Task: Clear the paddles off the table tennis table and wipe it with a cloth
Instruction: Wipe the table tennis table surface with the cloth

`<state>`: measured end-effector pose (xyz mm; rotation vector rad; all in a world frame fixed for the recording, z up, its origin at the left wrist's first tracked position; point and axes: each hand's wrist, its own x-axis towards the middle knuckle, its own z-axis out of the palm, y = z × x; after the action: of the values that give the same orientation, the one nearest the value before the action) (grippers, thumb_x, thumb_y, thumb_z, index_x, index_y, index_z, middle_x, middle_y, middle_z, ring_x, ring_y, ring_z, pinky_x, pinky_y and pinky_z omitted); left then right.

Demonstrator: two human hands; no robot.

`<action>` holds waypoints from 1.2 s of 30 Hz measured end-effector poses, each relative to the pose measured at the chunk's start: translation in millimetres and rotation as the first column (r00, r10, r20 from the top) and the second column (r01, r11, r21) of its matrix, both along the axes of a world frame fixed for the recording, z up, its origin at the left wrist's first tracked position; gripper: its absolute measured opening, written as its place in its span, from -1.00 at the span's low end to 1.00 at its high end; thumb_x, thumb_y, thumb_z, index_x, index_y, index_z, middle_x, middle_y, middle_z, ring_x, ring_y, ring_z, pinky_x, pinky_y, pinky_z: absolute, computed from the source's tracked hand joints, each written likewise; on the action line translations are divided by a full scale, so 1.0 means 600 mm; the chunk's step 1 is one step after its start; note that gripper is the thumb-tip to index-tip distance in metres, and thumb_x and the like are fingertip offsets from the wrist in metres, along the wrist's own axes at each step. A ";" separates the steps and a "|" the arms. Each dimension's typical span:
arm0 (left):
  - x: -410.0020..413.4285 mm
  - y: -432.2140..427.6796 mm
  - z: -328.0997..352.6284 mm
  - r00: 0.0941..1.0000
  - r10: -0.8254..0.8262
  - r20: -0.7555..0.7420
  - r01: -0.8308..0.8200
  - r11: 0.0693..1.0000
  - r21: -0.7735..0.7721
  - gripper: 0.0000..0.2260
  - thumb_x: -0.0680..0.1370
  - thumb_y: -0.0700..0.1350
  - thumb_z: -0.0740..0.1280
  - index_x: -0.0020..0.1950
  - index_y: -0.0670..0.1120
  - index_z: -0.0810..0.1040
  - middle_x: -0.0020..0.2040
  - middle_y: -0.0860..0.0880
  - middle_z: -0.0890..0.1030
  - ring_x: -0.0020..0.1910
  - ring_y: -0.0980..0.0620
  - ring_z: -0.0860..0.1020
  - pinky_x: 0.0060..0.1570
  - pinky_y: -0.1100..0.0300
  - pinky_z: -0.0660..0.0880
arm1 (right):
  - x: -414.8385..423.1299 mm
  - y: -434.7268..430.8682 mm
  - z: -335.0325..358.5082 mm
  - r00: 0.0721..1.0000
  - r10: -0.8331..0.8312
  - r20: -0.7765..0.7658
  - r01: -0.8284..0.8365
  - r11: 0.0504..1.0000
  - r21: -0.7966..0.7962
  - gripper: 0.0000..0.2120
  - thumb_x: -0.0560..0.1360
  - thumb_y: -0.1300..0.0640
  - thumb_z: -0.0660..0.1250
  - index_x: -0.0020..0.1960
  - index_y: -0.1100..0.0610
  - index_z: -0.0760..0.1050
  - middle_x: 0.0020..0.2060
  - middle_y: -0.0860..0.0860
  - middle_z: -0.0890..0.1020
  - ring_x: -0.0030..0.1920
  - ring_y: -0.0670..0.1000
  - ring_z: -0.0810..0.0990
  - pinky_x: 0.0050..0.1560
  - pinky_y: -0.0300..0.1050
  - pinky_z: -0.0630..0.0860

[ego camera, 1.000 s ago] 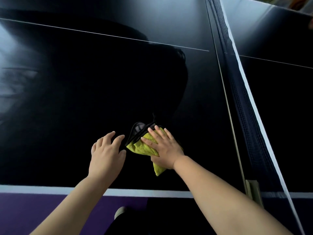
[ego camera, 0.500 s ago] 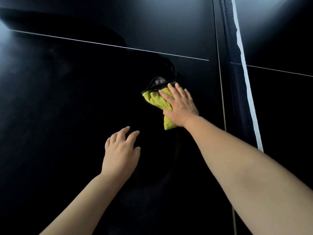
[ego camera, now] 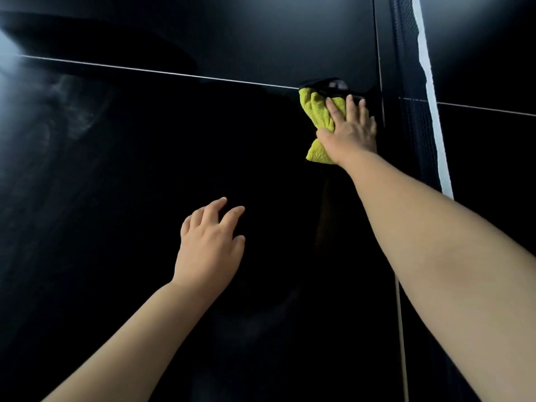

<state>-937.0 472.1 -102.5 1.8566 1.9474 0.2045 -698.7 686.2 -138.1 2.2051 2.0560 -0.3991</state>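
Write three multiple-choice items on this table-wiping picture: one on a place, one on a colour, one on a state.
1. Where is the cloth? A beside the net; B at the table's near edge; C on the floor.
2. What colour is it? A red; B yellow-green; C white.
3. The right hand is: A pressed flat on the cloth; B lifted clear; C a fist.
Answers: 1A, it lies next to the net; 2B, yellow-green pile shows; 3A, straight fingers lie on it.

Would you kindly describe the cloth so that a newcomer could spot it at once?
Find the white-topped net crossing the dark table on the right. Just left of it, by the white line, the right hand presses flat on the cloth. It alone is bright yellow and crumpled.
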 end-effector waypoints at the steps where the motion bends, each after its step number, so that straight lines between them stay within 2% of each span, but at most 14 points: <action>1: -0.002 -0.009 0.001 1.000 -0.002 0.003 0.002 1.000 -0.005 -0.55 0.53 -0.04 0.28 0.43 0.04 0.35 0.46 -0.05 0.27 0.43 -0.09 0.19 0.42 0.00 0.03 | -0.003 -0.021 0.003 1.000 -0.023 0.008 0.023 1.000 -0.004 -0.37 0.56 -0.19 0.01 0.57 -0.23 -0.17 0.58 0.01 -0.20 0.56 0.11 -0.26 0.53 0.16 -0.24; 11: -0.045 -0.152 0.032 0.996 -0.065 0.068 0.064 0.998 0.017 -0.55 0.52 -0.05 0.29 0.42 0.02 0.36 0.45 -0.09 0.30 0.42 -0.12 0.21 0.41 -0.03 0.08 | -0.079 -0.346 0.017 0.997 -0.044 0.061 0.045 0.999 -0.029 -0.31 0.55 -0.24 -0.01 0.56 -0.19 -0.27 0.57 0.08 -0.25 0.55 0.16 -0.31 0.51 0.23 -0.24; 17: -0.111 -0.272 0.057 0.993 -0.106 0.052 0.105 0.994 0.017 -0.54 0.53 -0.04 0.28 0.44 0.02 0.34 0.46 -0.08 0.27 0.43 -0.12 0.19 0.41 -0.02 0.06 | -0.167 -0.569 0.027 0.998 -0.032 0.062 0.037 0.996 -0.087 -0.29 0.53 -0.27 -0.02 0.55 -0.17 -0.29 0.56 0.10 -0.26 0.54 0.18 -0.32 0.49 0.21 -0.28; 22: -0.160 -0.365 0.078 0.991 -0.127 0.039 0.126 0.992 0.022 -0.53 0.52 -0.04 0.29 0.44 0.01 0.35 0.45 -0.09 0.29 0.43 -0.13 0.20 0.40 -0.03 0.09 | -0.233 -0.745 0.038 0.998 0.031 0.063 -0.023 0.991 -0.133 -0.22 0.38 -0.28 -0.19 0.56 -0.15 -0.28 0.56 0.12 -0.27 0.54 0.19 -0.34 0.47 0.21 -0.34; 27: -0.178 -0.430 0.099 0.985 -0.172 0.030 0.171 0.985 0.037 -0.53 0.53 -0.03 0.28 0.44 0.02 0.34 0.46 -0.08 0.28 0.43 -0.12 0.19 0.40 -0.01 0.07 | -0.235 -0.887 0.040 0.987 0.149 0.062 -0.133 0.969 -0.210 -0.26 0.41 -0.25 -0.11 0.52 -0.21 -0.34 0.53 0.09 -0.34 0.52 0.16 -0.39 0.44 0.17 -0.40; 28: -0.177 -0.438 0.103 0.983 -0.180 0.033 0.179 0.983 0.041 -0.53 0.53 -0.03 0.29 0.44 0.02 0.35 0.45 -0.09 0.29 0.43 -0.12 0.20 0.40 -0.02 0.08 | -0.226 -0.910 0.042 0.984 0.164 0.070 -0.146 0.965 -0.217 -0.25 0.43 -0.24 -0.05 0.54 -0.20 -0.28 0.55 0.10 -0.27 0.54 0.16 -0.33 0.45 0.17 -0.33; 30: -0.172 -0.449 0.109 0.979 -0.201 0.041 0.198 0.978 0.057 -0.54 0.52 -0.05 0.31 0.42 0.00 0.37 0.44 -0.10 0.32 0.42 -0.14 0.23 0.39 -0.04 0.10 | -0.202 -0.946 0.048 0.983 0.170 0.066 -0.150 0.960 -0.236 -0.21 0.40 -0.23 0.10 0.58 -0.14 -0.07 0.58 0.13 0.01 0.55 0.18 -0.08 0.43 0.19 -0.08; 32: -0.166 -0.455 0.113 0.975 -0.218 0.042 0.215 0.974 0.066 -0.54 0.52 -0.05 0.31 0.42 0.00 0.37 0.44 -0.11 0.32 0.41 -0.15 0.23 0.39 -0.05 0.11 | -0.174 -0.964 0.055 0.982 0.161 0.099 -0.131 0.956 -0.261 -0.18 0.37 -0.23 0.15 0.58 -0.10 0.01 0.55 0.12 0.16 0.53 0.18 0.08 0.37 0.19 0.06; 34: -0.160 -0.455 0.115 0.973 -0.227 0.040 0.224 0.972 0.073 -0.54 0.52 -0.05 0.30 0.43 0.00 0.37 0.44 -0.10 0.31 0.42 -0.14 0.22 0.39 -0.04 0.10 | -0.149 -0.968 0.057 0.984 0.152 0.089 -0.124 0.956 -0.267 -0.18 0.39 -0.22 0.12 0.58 -0.13 -0.09 0.57 0.11 0.09 0.55 0.15 0.00 0.41 0.16 0.01; 36: -0.154 -0.452 0.116 0.973 -0.229 0.037 0.226 0.971 0.076 -0.54 0.53 -0.04 0.30 0.43 0.00 0.36 0.44 -0.10 0.31 0.42 -0.14 0.22 0.39 -0.03 0.10 | -0.127 -0.952 0.055 0.986 0.145 0.087 -0.122 0.965 -0.230 -0.23 0.42 -0.25 -0.03 0.51 -0.24 -0.37 0.57 0.03 -0.24 0.54 0.06 -0.33 0.48 0.13 -0.24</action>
<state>-1029.4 201.1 -33.1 2.0841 1.6998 0.2453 -774.9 114.9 -105.4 1.9058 1.9829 -0.4683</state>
